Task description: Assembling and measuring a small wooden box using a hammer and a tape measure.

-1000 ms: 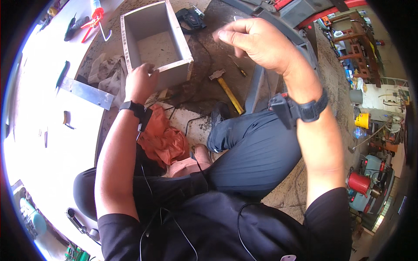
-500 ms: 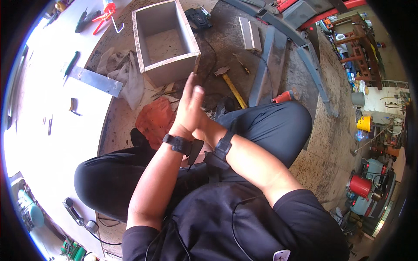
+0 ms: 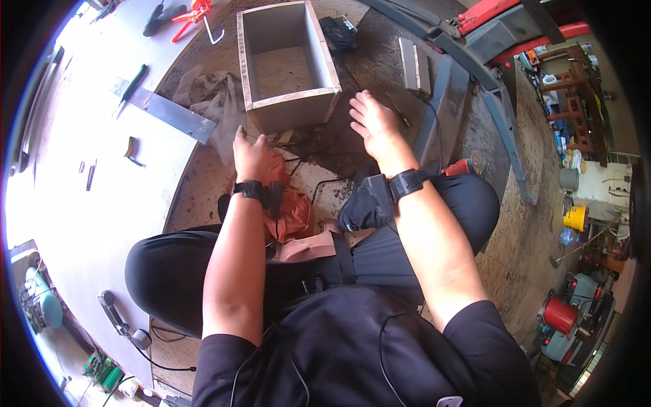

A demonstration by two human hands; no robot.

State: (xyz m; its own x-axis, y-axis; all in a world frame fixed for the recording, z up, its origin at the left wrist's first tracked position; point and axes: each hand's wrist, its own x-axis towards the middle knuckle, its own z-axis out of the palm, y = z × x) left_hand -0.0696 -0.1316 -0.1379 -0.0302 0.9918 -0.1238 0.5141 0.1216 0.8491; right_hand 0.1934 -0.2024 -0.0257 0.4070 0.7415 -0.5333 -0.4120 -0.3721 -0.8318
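My left hand (image 3: 251, 156) is held over the crumpled orange-red cloth (image 3: 296, 216), its thumb and fingers apart with nothing between them. To the right, my right hand (image 3: 374, 123) is open, palm turned inward and fingers spread, near the front right corner of an open-topped rectangular box (image 3: 290, 117). Neither hand touches the box, which has grey walls and pale, rough rims. Black straps with small dark units circle both wrists. A hammer seen earlier is now hidden around my right hand.
A flat metal blade (image 3: 178, 117) and a green-handled tool (image 3: 134, 87) lie on the white surface at left, with a red caulking gun (image 3: 193, 19) behind. Thin translucent plastic (image 3: 215, 98) lies beside the box. A red angle grinder (image 3: 460, 167) rests by my right knee, near grey metal beams (image 3: 444, 102).
My hands were pressed together in front of the box; now they are apart, the left moved left and the right moved right. The view has shifted slightly.
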